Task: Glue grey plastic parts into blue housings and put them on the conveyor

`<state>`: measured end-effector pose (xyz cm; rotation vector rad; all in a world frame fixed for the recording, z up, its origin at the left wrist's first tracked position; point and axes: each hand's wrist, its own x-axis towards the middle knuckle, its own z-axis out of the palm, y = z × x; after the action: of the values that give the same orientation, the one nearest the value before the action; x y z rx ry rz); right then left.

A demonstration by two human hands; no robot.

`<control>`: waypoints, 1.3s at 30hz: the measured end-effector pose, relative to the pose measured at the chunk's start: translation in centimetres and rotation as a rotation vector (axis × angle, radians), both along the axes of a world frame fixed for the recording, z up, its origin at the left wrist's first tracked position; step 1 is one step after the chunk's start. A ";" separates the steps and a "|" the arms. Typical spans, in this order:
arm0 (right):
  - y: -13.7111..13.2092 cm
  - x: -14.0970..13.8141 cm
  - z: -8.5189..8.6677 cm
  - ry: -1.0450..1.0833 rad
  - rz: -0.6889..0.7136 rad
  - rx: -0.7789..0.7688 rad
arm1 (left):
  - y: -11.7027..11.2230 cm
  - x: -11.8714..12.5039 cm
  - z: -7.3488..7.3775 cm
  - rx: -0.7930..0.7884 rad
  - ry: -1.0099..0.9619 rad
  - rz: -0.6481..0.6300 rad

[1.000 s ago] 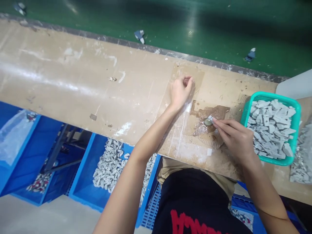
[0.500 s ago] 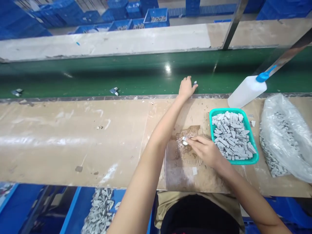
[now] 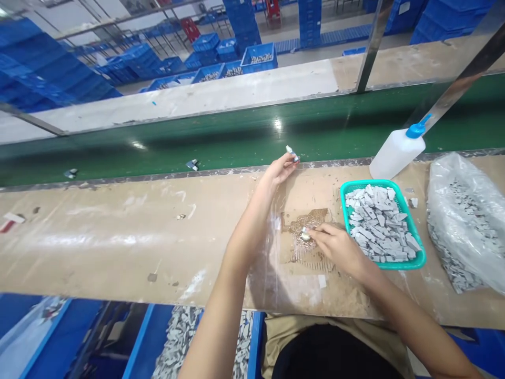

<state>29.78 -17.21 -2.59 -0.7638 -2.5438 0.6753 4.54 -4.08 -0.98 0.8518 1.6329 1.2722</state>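
The left hand [image 3: 281, 169] reaches to the far edge of the desk [image 3: 118, 237], right where it meets the green belt [image 3: 158, 147]. Its grip is loose, fingers half spread, and a small grey piece [image 3: 292, 153] sits at the fingertips. I cannot tell whether it is pinched or already free of them.

The right hand [image 3: 337, 247] works nearer the body. Its grip is closed, thumb and forefinger pinching a second grey piece [image 3: 305, 235] and pressing it down into a shiny wet patch [image 3: 311, 218] on the desk - the patch lies on a taped-over spot, which seems to spare the bare desk.

The supplies sit on the right-hand side, within short reach. A teal basket [image 3: 422, 259] heaped with like grey pieces stands just beside the right hand. A squeeze bottle [image 3: 394, 151] with a blue nozzle leans behind the basket at the belt's edge, and a plastic bag [image 3: 469, 226] of more pieces lies further right.

Under the desk a blue crate [image 3: 148, 326] holds another heap - stock kept low, clear of the working spot.
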 end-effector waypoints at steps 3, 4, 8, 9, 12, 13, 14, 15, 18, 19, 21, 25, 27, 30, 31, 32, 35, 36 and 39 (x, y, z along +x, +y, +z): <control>0.0 0.1 -0.3 -0.002 0.014 0.010 | -6.0 -0.7 0.7 0.082 -0.468 -0.026; 0.0 0.2 -0.4 -0.003 0.021 0.007 | -7.9 -0.7 0.8 0.084 -0.548 -0.023; 0.0 0.3 -0.4 0.056 0.031 -0.030 | -13.6 -0.1 -0.2 0.047 -0.695 -0.035; 0.0 0.3 -0.3 0.085 0.028 -0.032 | -14.4 0.1 -0.6 0.040 -0.721 -0.047; -0.1 0.2 0.3 0.176 0.007 -0.004 | -15.7 0.8 -1.8 0.033 -0.715 -0.075; -0.1 0.1 0.5 0.212 -0.003 0.010 | -16.0 1.1 -2.0 0.035 -0.702 -0.083; -0.2 0.0 0.8 0.250 -0.013 0.021 | -16.2 1.3 -2.1 0.042 -0.692 -0.090; -0.3 0.0 1.1 0.289 -0.023 0.027 | -16.4 1.6 -2.1 0.049 -0.688 -0.097; -0.6 -0.1 1.8 0.390 -0.077 0.038 | -17.1 2.5 -1.5 0.039 -0.680 -0.125; -0.6 -0.1 1.9 0.420 -0.099 0.043 | -17.2 2.9 -1.4 0.029 -0.665 -0.126; -0.6 0.1 2.2 0.481 -0.134 0.049 | -17.5 3.8 -1.1 0.015 -0.617 -0.110; -0.4 0.5 2.4 0.547 -0.137 0.041 | -18.0 5.8 -0.8 0.045 -0.470 -0.100; -0.2 0.6 2.4 0.546 -0.130 0.031 | -18.3 6.6 -0.8 0.062 -0.418 -0.136; -0.1 0.7 2.4 0.533 -0.114 0.014 | -18.5 7.2 -0.8 0.076 -0.433 -0.174; -0.1 0.8 2.4 0.526 -0.105 0.009 | -18.6 7.2 -0.8 0.080 -0.446 -0.178; -0.1 0.8 2.5 0.518 -0.097 0.005 | -18.6 7.3 -0.8 0.084 -0.456 -0.180; -0.1 0.8 2.6 0.505 -0.086 0.001 | -18.7 7.3 -0.7 0.090 -0.461 -0.184; -0.1 0.7 2.6 0.503 -0.084 0.000 | -18.7 7.3 -0.6 0.093 -0.461 -0.184; 0.0 0.7 2.5 0.491 -0.057 -0.010 | -18.8 7.4 -0.4 0.100 -0.462 -0.176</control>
<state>30.49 -17.24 -0.08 -0.5840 -2.0667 0.7509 11.97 -22.93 -1.37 0.6804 1.1139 1.3164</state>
